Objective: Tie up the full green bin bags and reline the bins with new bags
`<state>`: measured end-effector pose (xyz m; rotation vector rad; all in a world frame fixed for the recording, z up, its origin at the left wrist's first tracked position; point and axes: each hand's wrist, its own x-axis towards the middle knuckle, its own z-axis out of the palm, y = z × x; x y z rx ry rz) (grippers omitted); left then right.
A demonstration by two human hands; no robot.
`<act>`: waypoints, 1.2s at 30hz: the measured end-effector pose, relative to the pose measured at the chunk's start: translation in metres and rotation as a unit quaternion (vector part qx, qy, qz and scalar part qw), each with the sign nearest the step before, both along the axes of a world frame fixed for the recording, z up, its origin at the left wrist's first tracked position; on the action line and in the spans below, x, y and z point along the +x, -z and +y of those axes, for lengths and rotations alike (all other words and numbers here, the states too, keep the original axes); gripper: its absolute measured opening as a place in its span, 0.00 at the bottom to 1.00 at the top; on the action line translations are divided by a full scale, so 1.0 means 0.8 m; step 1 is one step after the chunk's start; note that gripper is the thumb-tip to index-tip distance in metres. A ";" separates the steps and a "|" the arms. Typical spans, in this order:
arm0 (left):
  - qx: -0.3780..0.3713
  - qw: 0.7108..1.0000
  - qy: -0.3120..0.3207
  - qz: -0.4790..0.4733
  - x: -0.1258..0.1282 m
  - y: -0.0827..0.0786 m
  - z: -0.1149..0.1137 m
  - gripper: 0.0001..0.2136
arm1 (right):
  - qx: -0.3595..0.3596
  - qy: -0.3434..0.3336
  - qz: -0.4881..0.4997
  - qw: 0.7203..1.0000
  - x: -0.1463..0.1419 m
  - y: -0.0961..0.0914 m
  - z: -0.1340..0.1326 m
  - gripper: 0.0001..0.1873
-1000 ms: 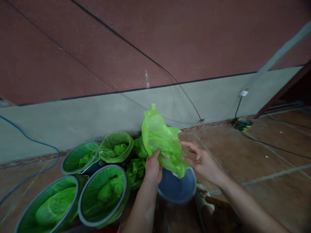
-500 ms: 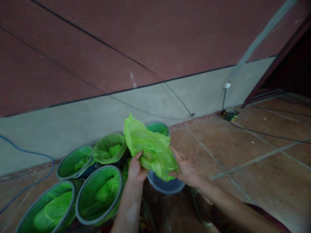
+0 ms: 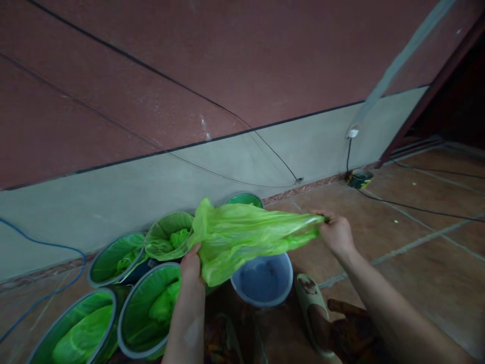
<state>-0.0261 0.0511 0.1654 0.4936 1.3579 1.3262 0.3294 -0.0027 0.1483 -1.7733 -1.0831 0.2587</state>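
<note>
Wall (image 3: pixel 170 71), red above and pale below, rises beyond your left hand (image 3: pixel 192 265) and your right hand (image 3: pixel 336 235). Tiled floor (image 3: pixel 428 293) spreads beneath both and out past the right. Five bins (image 3: pixel 136 311) with green inside: four grouped on the left of your left hand, one beyond the space between your hands, partly covered. Green bag (image 3: pixel 253 232), thin and creased, is stretched between your two grips. Blue-grey basin (image 3: pixel 261 283) stands below the bag, between your hands and nearer to you. Pale slipper (image 3: pixel 311 308) on your foot lies below your right hand, to its left. Dark can (image 3: pixel 359 178) stands beyond your right hand, near the wall. Your left grip is clamped on the bag's left end, thumb uppermost, fingers mostly hidden; your right is closed tightly round its gathered right end. White plug (image 3: pixel 353 133), smallest, sits above the can.
</note>
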 end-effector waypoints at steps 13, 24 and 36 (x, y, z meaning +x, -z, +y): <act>0.314 0.785 0.189 0.499 0.108 0.001 -0.046 0.31 | 0.079 -0.185 0.040 0.979 -0.114 -0.020 -0.003 0.16; 0.327 0.837 0.280 0.337 0.123 0.002 -0.038 0.28 | 0.104 -0.353 -0.027 0.929 -0.162 -0.028 -0.021 0.19; 0.249 0.821 0.148 0.492 0.093 0.011 -0.006 0.22 | 0.159 -0.294 -0.085 0.939 -0.148 -0.042 -0.031 0.13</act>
